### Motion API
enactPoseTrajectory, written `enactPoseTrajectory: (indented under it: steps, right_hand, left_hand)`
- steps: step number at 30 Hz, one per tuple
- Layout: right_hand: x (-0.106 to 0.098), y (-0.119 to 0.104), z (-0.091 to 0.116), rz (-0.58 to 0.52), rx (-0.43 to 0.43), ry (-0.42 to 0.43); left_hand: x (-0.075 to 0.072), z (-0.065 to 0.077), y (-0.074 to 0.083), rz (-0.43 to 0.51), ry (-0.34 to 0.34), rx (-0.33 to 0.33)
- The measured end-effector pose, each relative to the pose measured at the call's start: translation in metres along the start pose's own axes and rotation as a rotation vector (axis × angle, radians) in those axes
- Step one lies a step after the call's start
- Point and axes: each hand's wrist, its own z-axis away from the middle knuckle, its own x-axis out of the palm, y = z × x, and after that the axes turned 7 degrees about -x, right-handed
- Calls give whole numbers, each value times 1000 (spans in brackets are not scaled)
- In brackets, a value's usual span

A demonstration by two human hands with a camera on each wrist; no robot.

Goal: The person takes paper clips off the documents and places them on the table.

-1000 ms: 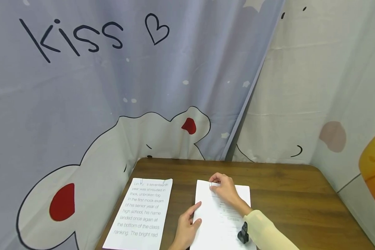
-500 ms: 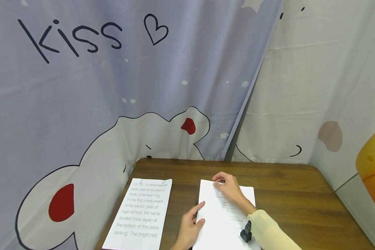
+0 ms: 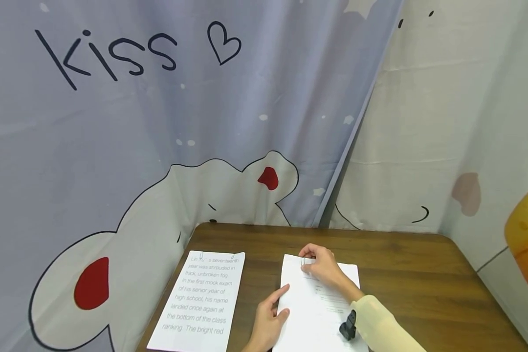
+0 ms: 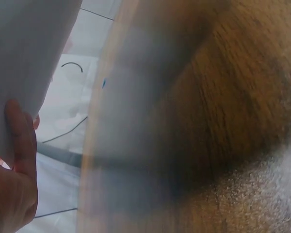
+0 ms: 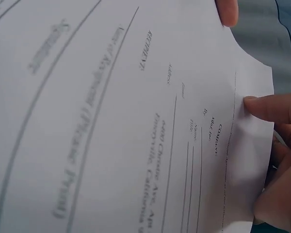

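A stack of white printed sheets (image 3: 308, 313) lies in front of me in the head view. A thin wire paper clip (image 3: 303, 262) sits on its top edge. My right hand (image 3: 323, 266) pinches there, thumb on the page face and fingers over the edge beside the clip. In the right wrist view this hand (image 5: 279, 189) holds the top edge of the sheets, and the clip does not show. My left hand (image 3: 266, 322) grips the left edge of the stack, its thumb on the front. One of its fingers (image 4: 22, 136) shows against the paper in the left wrist view.
Another white sheet with large grey text (image 3: 198, 298) lies to the left, with two paper clips (image 3: 233, 256) on its top edge. The brown wooden table (image 3: 400, 274) ends at a printed curtain (image 3: 229, 195) behind. A black camera (image 3: 348, 326) is on my right wrist.
The stack has shifted slightly to the right with both hands. Both hands keep their hold, and the right fingers stay at the paper clip.
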Motion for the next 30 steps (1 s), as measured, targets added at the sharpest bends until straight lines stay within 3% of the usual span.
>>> enactPoseTrajectory:
  steps: [8, 17, 30]
  right_hand:
    - [2, -4, -1, 4, -9, 8]
    - [5, -1, -2, -76, 42, 57]
    - [0, 1, -2, -117, 54, 55]
  left_hand:
    - [-2, 0, 0, 9, 3, 1]
    - [-4, -2, 0, -2, 11, 26]
    - [1, 3, -3, 21, -3, -23]
